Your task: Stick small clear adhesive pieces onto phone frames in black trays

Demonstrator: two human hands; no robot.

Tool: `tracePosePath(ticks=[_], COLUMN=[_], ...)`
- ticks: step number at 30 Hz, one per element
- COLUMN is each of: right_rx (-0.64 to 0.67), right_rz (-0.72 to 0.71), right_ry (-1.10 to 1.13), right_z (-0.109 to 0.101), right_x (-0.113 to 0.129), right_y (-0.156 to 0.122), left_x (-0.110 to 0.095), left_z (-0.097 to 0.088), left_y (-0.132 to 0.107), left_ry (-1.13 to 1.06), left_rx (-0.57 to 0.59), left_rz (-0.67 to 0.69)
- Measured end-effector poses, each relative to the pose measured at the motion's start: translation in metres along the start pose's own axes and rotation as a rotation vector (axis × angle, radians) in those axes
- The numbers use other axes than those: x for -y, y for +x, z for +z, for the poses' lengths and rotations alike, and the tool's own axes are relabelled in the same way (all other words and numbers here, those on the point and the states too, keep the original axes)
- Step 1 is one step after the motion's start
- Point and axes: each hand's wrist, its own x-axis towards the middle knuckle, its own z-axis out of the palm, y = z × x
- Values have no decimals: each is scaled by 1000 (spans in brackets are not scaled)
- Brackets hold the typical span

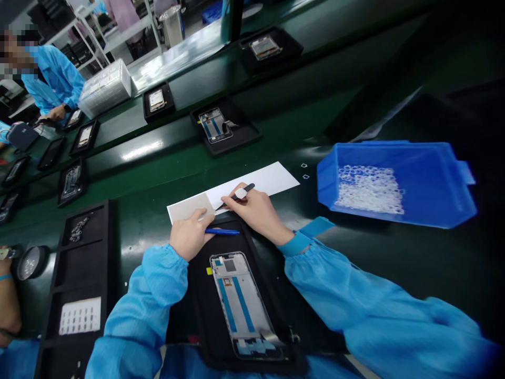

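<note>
My left hand (188,235) grips a slim blue pen-like stick (225,231), while its fingertips rest on a greyish sheet (188,207) lying over a long white strip of paper (272,180). Pinched in my right hand (258,211) are dark tweezers (249,187) with a white wrap. Their tips point down at the greyish sheet's right edge, close to my left fingers; whether they hold a small piece, I cannot make out. Nearer to me, a phone frame (241,297) with blue strips and a yellow tab lies in a black tray (203,321).
A blue bin (430,184) of small white rings stands right, two small outline pieces beside it. Left is a black compartment tray (79,266) with small parts. More phone trays (236,139) line the green bench behind. Co-workers sit at left; one person's arm (10,295) is near.
</note>
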Motion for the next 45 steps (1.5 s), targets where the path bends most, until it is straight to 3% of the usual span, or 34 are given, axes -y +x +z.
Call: tracePosePath(ticks=[25,32,36,38,41,43,45], right_rx=[3,-27,-161,-208,-162,-110,-77], right_rz=[20,79,125,157,202,208,191], right_ry=[18,347,494,524,471,403,332], right_z=[2,3,-9,-18,-27,-28,-25], right_x=[-3,-9,-9,-7,-2,0,0], right_y=[1,2,-19,-40,-76,-94,-105], left_x=[-1,-3,3,7,9,4,-4], left_z=[1,-1,-1,-2,-6,-10,-14], left_y=[1,1,-2,-4,-8,-9,-10], left_ry=[-44,-38,-100,-215,-457,-601,-709], left_rx=[-13,-3,-3,-70,-203,-120,90], left_rz=[-29,-36,-34,-42,-79,-90,-83])
